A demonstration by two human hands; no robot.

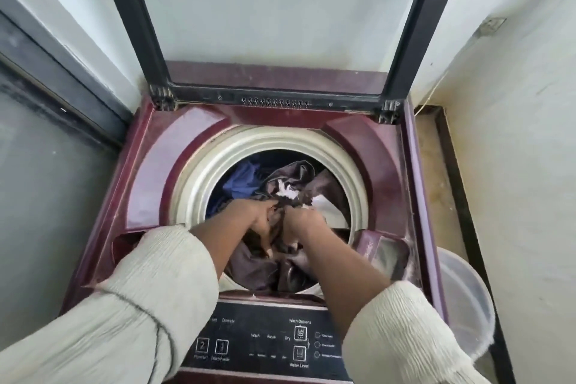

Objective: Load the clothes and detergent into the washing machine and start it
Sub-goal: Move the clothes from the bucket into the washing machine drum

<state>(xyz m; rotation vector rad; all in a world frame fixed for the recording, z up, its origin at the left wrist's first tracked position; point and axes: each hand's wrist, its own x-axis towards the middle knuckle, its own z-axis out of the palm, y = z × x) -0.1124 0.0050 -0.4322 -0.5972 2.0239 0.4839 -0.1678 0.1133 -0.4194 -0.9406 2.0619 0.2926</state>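
Clothes (280,246) sit inside the drum of the washing machine (367,165), both hands in there with them. Left hand (260,217) reaches in from 7 o'clock, fingers curled down into dark brown fabric near the drum centre, thumb side up, closed on cloth. Right hand (300,221) comes in from 5 o'clock, just beside the left one, knuckles up, fingers bunched round the same dark garment; it's blurred, so exact finger placement can't be told. Both look like gripping and pushing, not spread flat.

Outward from the hands: white scrap (285,190) of cloth at 12 o'clock just past the fingertips, blue garment (241,179) at 10 o'clock against the drum wall, pale piece at 2 o'clock. Dark fabric drapes near the front rim at 6 o'clock. Cream sleeves (149,290) cover both forearms down to mid-arm, elbows out, arms converging in a V over the control panel (265,337).

Step in hand, judged: stuffing the load down. To do it well, push the dark garment fully below the ring so nothing hangs over the rim at 6 o'clock, spread pieces round the drum rather than one lump, keep sleeves clear of the hinge side. Lid (131,25) stands open upright at 12 o'clock. Small compartment (383,254) at 4 o'clock on the top deck, probably for detergent; no detergent visible yet. Clear tub (464,299) on the floor at 4 o'clock, beside the machine. Start buttons untouched, loading stage only
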